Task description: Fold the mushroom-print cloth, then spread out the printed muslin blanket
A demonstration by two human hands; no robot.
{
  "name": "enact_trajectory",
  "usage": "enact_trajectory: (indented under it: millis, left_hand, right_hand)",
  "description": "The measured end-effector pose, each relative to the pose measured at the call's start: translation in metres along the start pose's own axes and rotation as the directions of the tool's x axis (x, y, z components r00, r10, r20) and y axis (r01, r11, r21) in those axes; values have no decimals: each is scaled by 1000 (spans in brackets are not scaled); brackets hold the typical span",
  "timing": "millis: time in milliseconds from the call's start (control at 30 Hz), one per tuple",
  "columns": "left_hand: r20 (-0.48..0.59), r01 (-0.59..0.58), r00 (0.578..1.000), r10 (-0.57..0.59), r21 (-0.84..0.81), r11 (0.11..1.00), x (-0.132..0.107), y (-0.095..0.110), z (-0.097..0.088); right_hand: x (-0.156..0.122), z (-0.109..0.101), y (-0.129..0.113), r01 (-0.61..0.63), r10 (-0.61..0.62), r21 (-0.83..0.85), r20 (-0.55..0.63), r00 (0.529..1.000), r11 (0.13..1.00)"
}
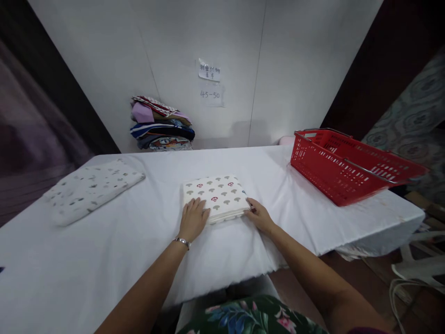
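A folded white cloth point(222, 195) printed with grey, red and a little green mushrooms lies on the white-covered table in front of me. My left hand point(193, 215) rests flat on its near left corner, fingers stretched out over the top layer. At the near right corner, my right hand point(259, 215) pinches the cloth's edge, with the thumb low and the fingers curled at the side. Several stacked layers show along the near fold. The undersides of both hands are hidden.
To the left lies another folded white cloth point(93, 190) with leaf-like prints. A red plastic basket point(347, 162) with metal handles stands on the right. Behind the table rises a pile of folded fabrics point(162, 125), near paper signs point(210, 83) on the wall.
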State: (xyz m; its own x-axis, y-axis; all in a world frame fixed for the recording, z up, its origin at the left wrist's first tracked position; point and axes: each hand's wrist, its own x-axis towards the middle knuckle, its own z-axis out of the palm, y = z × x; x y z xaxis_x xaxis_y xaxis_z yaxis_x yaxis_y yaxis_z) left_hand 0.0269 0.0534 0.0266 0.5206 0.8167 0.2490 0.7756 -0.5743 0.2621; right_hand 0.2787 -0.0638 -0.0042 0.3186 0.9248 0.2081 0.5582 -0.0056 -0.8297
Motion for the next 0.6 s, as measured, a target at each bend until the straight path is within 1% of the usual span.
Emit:
enact_trajectory:
  millis: [67, 167, 300, 433, 533, 600]
  left_hand:
    - [14, 9, 1000, -8, -16, 1000, 0, -1, 2]
    - [3, 5, 1000, -5, -37, 999, -1, -2, 2]
    - [-27, -17, 1000, 15, -40, 999, -3, -2, 3]
    - [-29, -31, 999, 31, -25, 999, -5, -1, 3]
    - [-26, -26, 999, 27, 7, 1000, -6, 0, 4]
    - [-24, -22, 999, 23, 12, 1000, -7, 1, 4]
  right_hand:
    - [2, 1, -1, 3, -4, -50, -9, 1000, 999]
    - [5, 3, -4, -7, 6, -80, -13, 1000, 997]
    - [6, 7, -9, -46, 39, -110, -68, 997, 993]
    - [6, 8, -13, -72, 54, -212, -90, 994, 975]
    - [5, 7, -12, -134, 111, -259, -100, 989, 957]
    - [5, 7, -8, -142, 120, -254, -100, 988, 957]
